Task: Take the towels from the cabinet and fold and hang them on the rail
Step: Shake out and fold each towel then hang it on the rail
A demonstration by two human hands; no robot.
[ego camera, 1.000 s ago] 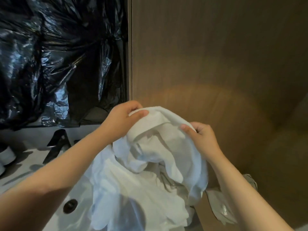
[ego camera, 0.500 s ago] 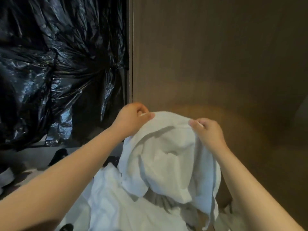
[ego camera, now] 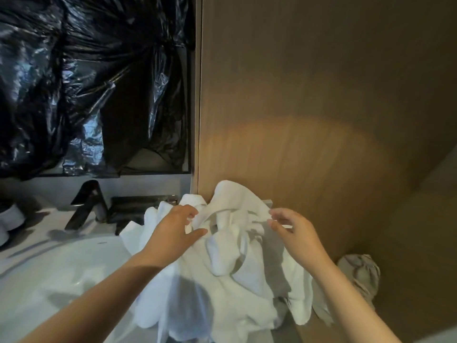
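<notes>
The white towel heap (ego camera: 210, 305) lies at 6 o'clock in my view, on the counter beside the sink basin (ego camera: 61, 268). I keep it there so I can work one piece loose at a time. The top towel (ego camera: 235, 199) is rumpled into a peak against the wooden panel (ego camera: 321, 120). My left hand (ego camera: 178, 226) rests on its 9 o'clock side with the fingers spread and nothing clamped, I judge to feel for an edge. My right hand (ego camera: 291, 229) sits at its 3 o'clock edge with the fingers loosely curved. Whether thumb and forefinger nip the hem I cannot tell. A grey bar end (ego camera: 269, 201) shows at 1 o'clock of the peak, possibly the rail. A grey cloth bundle (ego camera: 358, 273) sits at 4 o'clock, well apart from my hands.
</notes>
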